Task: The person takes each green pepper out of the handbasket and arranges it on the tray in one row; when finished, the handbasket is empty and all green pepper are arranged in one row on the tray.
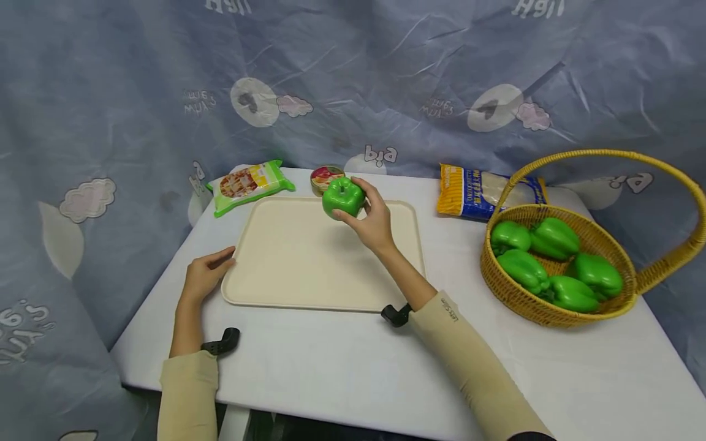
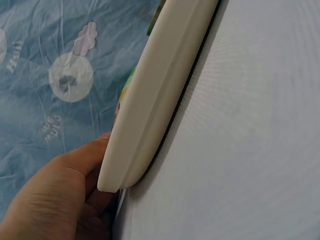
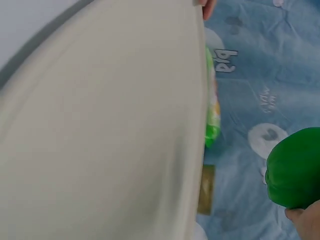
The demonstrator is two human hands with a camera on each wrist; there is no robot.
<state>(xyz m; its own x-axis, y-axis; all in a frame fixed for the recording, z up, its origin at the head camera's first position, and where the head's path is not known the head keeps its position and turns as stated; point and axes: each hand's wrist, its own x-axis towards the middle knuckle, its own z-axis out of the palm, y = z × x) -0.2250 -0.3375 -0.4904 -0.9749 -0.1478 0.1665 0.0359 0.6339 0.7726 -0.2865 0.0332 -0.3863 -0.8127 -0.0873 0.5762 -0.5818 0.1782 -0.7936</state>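
Observation:
A shiny green bell pepper (image 1: 343,197) is held above the far part of a cream rectangular tray (image 1: 298,269) by my right hand (image 1: 375,220), thumb on the near side and fingers on the far side. The right wrist view shows the same bell pepper (image 3: 295,167) and the thumb (image 3: 306,220) against it. My left hand (image 1: 205,274) grips the tray's left edge. Close up in the left wrist view, that hand (image 2: 55,195) has digits above and below the tray's rim (image 2: 145,115). The tray lies on the white table.
Several green bell peppers (image 1: 554,237) lie in a yellow wicker basket (image 1: 513,300) with a tall handle, on the right. Behind the tray are a green snack bag (image 1: 248,184), a round can (image 1: 322,174) and a yellow-and-blue pasta bag (image 1: 480,190). A patterned curtain (image 1: 353,79) hangs behind.

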